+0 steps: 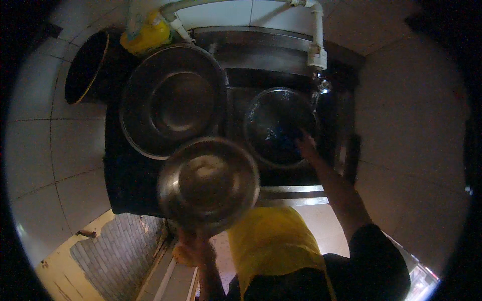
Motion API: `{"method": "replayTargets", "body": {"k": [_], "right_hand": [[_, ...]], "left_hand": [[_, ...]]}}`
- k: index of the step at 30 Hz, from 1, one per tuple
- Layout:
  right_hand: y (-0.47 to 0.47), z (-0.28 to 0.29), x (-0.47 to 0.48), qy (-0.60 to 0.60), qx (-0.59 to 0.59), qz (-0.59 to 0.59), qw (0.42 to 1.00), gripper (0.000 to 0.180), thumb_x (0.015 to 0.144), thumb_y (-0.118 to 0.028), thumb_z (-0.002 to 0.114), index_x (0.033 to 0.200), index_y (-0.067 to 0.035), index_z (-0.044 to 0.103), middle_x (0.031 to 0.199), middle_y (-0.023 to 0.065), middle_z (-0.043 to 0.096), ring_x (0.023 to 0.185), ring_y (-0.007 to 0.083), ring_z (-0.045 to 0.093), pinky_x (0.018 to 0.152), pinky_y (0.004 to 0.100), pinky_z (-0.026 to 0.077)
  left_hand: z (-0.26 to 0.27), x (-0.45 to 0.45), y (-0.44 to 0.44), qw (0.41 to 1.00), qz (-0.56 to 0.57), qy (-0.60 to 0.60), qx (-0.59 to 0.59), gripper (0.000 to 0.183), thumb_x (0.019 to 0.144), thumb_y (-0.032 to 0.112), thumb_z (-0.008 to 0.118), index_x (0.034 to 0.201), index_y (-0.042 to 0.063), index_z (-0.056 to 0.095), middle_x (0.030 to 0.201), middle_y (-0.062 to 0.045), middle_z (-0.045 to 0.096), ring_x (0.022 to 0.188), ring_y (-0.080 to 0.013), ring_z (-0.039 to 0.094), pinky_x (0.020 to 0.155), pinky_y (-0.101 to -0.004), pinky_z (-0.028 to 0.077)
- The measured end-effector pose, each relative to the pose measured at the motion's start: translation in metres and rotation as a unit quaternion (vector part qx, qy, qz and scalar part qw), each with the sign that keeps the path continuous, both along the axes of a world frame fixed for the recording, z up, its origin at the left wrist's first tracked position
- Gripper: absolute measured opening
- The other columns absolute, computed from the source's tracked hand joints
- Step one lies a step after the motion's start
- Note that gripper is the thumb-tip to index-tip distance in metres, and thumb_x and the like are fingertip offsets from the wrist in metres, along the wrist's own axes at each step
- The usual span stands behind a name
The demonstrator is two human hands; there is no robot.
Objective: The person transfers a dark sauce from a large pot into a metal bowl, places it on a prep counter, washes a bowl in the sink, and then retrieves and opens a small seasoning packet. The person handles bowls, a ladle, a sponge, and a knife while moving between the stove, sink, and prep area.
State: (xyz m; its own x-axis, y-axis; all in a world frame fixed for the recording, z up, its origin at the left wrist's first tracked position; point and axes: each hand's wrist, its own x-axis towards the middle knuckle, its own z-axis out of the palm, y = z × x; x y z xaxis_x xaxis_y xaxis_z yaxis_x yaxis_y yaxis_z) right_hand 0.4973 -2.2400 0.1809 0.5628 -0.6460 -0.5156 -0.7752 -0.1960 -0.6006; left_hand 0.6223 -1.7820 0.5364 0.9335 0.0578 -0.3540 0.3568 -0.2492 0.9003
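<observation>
A steel bowl (209,195) is tilted with its inside towards me. My left hand (196,242) grips it at its lower rim. Something orange-yellow (183,256) shows beside that hand; what it is, I cannot tell. My right hand (308,146) reaches over the near right rim of a round basin (278,90) set in the dark sink. Bright glints and a dark blue patch (288,140) lie in the basin by my fingers. Shadow hides whether those fingers hold anything.
Left of the sink stands a large metal basin (139,124), with a dark round container (84,69) and a yellow container (148,37) behind it. A white pipe (318,35) descends to a tap (323,85) above the sink. Tiled walls (406,124) flank both sides.
</observation>
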Motion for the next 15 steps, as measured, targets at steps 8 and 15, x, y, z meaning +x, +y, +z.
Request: {"method": "replayTargets", "body": {"k": [8,15], "right_hand": [[-0.014,-0.044,-0.028,-0.114,-0.227,0.147,0.956,0.061,0.092,-0.027,0.067,0.149,-0.015,0.05,0.126,0.0245,0.066,0.111,0.0445,0.063,0.096,0.0507,0.05],[0.046,0.1,0.034,-0.065,-0.398,0.286,0.869,0.043,0.103,-0.024,0.059,0.143,-0.01,0.053,0.121,0.0122,0.067,0.099,0.022,0.068,0.082,0.0345,0.057]], "left_hand": [[-0.028,0.017,0.052,0.967,0.205,0.027,-0.146,0.048,0.094,0.021,0.067,0.136,0.002,0.054,0.133,-0.013,0.06,0.114,-0.0262,0.06,0.094,-0.0409,0.051],[-0.093,0.133,0.16,0.914,0.277,-0.052,-0.291,0.043,0.093,0.022,0.065,0.129,0.001,0.055,0.127,-0.014,0.06,0.112,-0.0288,0.06,0.092,-0.0407,0.055]]}}
